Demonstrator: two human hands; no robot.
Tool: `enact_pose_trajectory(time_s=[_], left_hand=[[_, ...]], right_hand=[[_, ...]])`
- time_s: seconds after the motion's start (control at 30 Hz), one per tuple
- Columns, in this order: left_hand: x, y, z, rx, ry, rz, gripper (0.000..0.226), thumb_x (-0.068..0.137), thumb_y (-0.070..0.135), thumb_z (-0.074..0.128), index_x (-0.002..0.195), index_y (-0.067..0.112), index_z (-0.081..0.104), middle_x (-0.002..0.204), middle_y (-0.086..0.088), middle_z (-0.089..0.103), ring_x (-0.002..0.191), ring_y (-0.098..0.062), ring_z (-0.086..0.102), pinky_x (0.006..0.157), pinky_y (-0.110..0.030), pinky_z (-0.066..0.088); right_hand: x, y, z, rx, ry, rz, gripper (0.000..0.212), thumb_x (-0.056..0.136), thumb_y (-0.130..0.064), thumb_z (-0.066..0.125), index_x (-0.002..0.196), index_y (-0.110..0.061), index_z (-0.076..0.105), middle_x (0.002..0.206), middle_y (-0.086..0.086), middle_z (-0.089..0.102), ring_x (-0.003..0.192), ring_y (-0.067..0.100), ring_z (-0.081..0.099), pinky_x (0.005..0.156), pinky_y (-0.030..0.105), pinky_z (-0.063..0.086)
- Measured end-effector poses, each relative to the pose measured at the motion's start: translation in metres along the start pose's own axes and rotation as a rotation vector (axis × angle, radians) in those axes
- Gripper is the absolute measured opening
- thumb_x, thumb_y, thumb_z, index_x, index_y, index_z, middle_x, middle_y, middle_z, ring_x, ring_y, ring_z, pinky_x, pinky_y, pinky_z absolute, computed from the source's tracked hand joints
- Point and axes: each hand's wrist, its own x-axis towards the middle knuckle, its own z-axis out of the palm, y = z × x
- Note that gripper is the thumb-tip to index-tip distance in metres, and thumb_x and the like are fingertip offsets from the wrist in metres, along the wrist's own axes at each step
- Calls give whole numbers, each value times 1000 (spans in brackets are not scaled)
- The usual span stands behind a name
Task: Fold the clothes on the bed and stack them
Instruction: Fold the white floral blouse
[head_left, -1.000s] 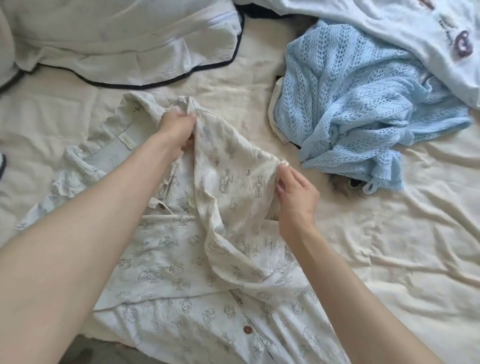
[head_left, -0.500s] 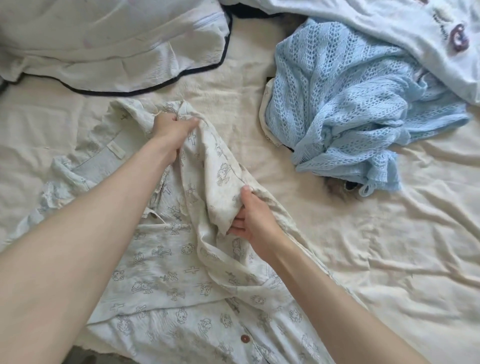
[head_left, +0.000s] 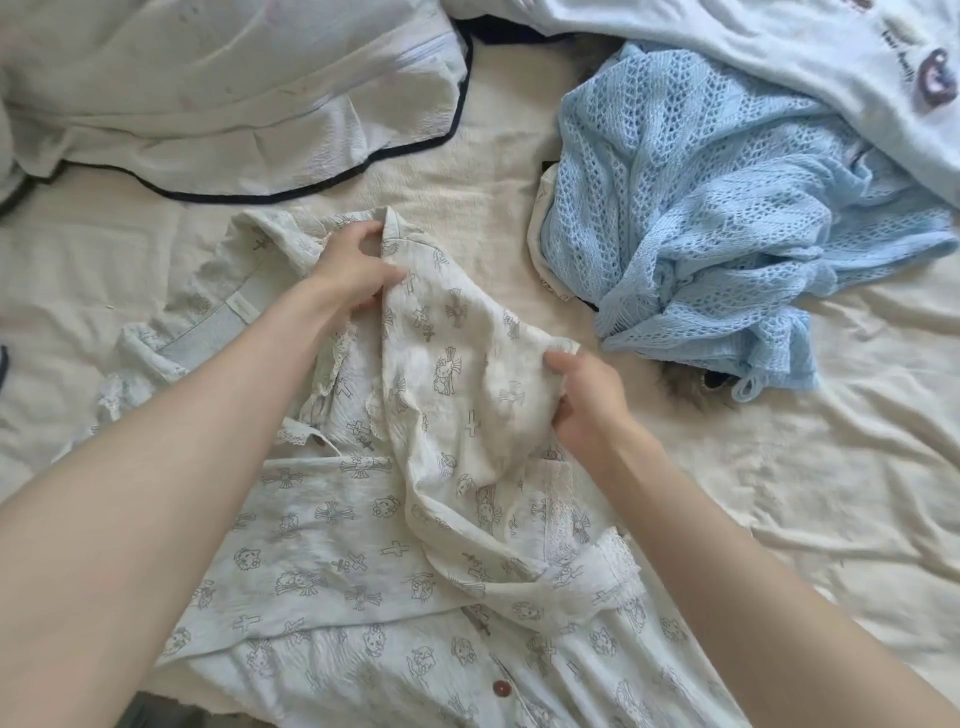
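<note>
Left hand (head_left: 353, 270), right hand (head_left: 587, 410) gripping printed shirt (head_left: 457, 374), bed (head_left: 779, 493)

Both bare forearms reach forward, the left hand (head_left: 353, 270) pinching with curled fingers, the right hand (head_left: 589, 410) clenched lower and nearer.

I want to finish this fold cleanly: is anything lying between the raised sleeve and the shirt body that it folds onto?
Nothing visible does. The left hand and right hand both grip the sleeve of the printed shirt. The shirt body below it is bare; the blue knit lies apart on the bed.
</note>
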Motion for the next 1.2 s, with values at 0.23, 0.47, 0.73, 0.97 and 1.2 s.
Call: enact_pose_trajectory(time_s=[0.23, 0.47, 0.73, 0.97, 1.2], left_hand=[[-2, -10, 5, -67, 139, 118, 56, 87, -6, 53, 137, 17, 43, 112, -8, 62, 98, -20, 59, 86, -32, 50], [-58, -51, 33, -30, 165, 190, 59, 90, 10, 59, 142, 19, 33, 121, 5, 51, 104, -7, 53, 88, -20, 44], [-149, -113, 63, -142, 296, -22, 44, 89, 23, 64, 127, 18, 43, 113, 4, 50, 91, -7, 52, 69, -11, 36], [-203, -164, 93, -372, 24, -269, 29, 90, 32, 62, 111, 16, 51, 97, 6, 60, 84, -10, 60, 71, -24, 49], [-218, -180, 98, -384, -6, -280, 33, 86, 24, 68, 111, 18, 47, 97, 3, 62, 85, -12, 60, 72, -27, 48]], right_hand=[[18, 3, -9, -135, -26, -51, 53, 89, -15, 64, 139, -13, 46, 137, 7, 53, 124, 26, 52, 106, 48, 40], [-17, 31, -25, -345, -187, -157, 18, 92, -27, 61, 109, -21, 59, 103, -3, 67, 84, 13, 66, 74, 34, 56], [-62, 82, -69, -1115, -77, -514, 27, 97, -31, 50, 120, -18, 54, 103, -5, 64, 82, 6, 58, 74, 26, 49], [-97, 121, -99, -1940, -106, -554, 34, 100, -37, 34, 114, -14, 55, 109, 4, 64, 97, 26, 61, 88, 36, 42], [-128, 143, -93, -1687, -607, -251, 29, 100, -29, 43, 117, -16, 62, 104, 3, 71, 83, 17, 65, 83, 32, 52]])
